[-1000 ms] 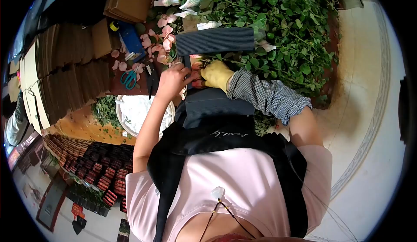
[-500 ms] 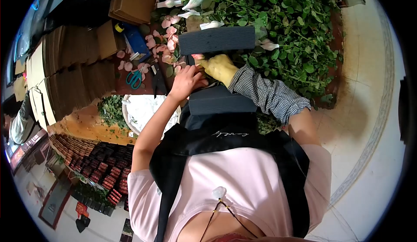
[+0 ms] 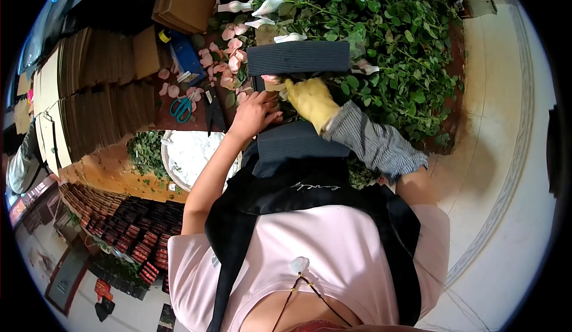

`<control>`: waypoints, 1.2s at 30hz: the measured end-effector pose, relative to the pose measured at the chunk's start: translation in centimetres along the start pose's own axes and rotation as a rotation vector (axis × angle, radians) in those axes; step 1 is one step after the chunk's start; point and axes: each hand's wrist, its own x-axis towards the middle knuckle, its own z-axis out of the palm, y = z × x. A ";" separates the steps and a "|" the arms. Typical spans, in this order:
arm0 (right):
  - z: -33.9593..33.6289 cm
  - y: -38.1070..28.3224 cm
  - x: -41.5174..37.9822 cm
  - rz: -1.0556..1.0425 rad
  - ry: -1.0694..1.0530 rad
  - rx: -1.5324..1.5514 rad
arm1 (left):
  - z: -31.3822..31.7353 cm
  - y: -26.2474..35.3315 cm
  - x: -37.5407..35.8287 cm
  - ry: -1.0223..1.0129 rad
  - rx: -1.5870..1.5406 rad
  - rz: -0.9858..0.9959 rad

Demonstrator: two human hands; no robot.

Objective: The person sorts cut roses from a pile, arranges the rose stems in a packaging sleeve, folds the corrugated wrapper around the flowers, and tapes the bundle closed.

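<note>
Two dark corrugated sheets lie before me, a far one (image 3: 298, 57) and a near one (image 3: 304, 141) against my apron. In the gap between them, at its left end, a pink rose head (image 3: 271, 79) shows. My bare left hand (image 3: 257, 114) rests at the gap's left side with fingers bent and close together; what is under the fingertips is hidden. My right hand (image 3: 313, 103), in a yellow glove with a checked sleeve, is just right of the rose. Its fingers are curled towards the gap, and their contents cannot be made out.
Leafy rose stems (image 3: 393, 52) fill the table's right side, with white-netted buds (image 3: 268, 7) nearby. Pink petals (image 3: 228, 79), teal scissors (image 3: 180, 110) and a blue tool (image 3: 186, 58) lie left. Cardboard stacks (image 3: 101, 106) stand farther left, above a white-filled basket (image 3: 190, 156).
My gloved right hand has shifted slightly right and towards me, away from the rose head. My left hand stays nearly in place, and the view has tilted slightly.
</note>
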 end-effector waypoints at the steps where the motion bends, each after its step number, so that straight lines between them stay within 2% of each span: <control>1: -1.3 -0.3 -0.6 -0.001 -0.040 -0.022 | -0.2 0.0 0.1 0.006 0.001 -0.006; 5: 0.2 -0.2 0.5 0.011 -0.071 -0.038 | 0.0 0.5 0.1 0.008 -0.036 -0.032; 6: 3.5 0.9 2.7 0.073 -0.083 0.145 | 0.0 0.4 0.2 0.038 -0.066 -0.017; 10: 2.5 1.7 3.0 0.124 -0.220 0.190 | 0.2 0.1 0.1 0.052 -0.092 -0.015; 12: 3.4 3.2 2.1 -0.047 -0.030 0.355 | 0.6 -0.3 0.1 0.161 -0.431 -0.105; 13: 3.6 3.4 2.2 -0.047 -0.028 0.353 | 1.0 -1.0 0.0 0.163 -0.430 -0.104; 15: 3.6 3.9 2.6 -0.052 -0.112 0.301 | 1.4 -2.2 0.0 0.356 -0.613 -0.606; 16: 3.6 3.5 2.8 -0.013 -0.112 0.275 | 1.9 -2.0 0.0 0.488 -0.388 -0.577; 19: 2.0 2.3 3.1 0.086 -0.239 0.220 | 3.5 -1.6 1.8 0.463 -0.298 -0.547; 21: 1.1 2.9 1.5 0.080 -0.239 0.324 | 6.6 -1.7 2.8 0.422 -0.329 -0.652; 24: 1.9 3.6 0.1 -0.032 0.201 0.622 | 6.8 -1.4 2.4 0.464 -0.352 -0.635; 27: 2.4 3.2 0.9 -0.012 0.294 0.733 | 6.3 -0.8 2.4 0.473 -0.294 -0.604; 28: 3.1 2.9 1.4 0.003 0.231 0.736 | 6.4 -0.8 2.4 0.448 -0.294 -0.629; 29: 3.9 2.8 1.9 -0.021 0.218 0.703 | 6.5 -0.8 2.4 0.448 -0.294 -0.619; 31: 2.4 2.1 2.3 0.015 0.039 0.517 | 6.8 -1.1 2.3 0.427 -0.306 -0.633; 36: 2.9 1.1 3.4 -0.038 0.170 0.302 | 6.3 -1.5 2.2 0.395 -0.323 -0.625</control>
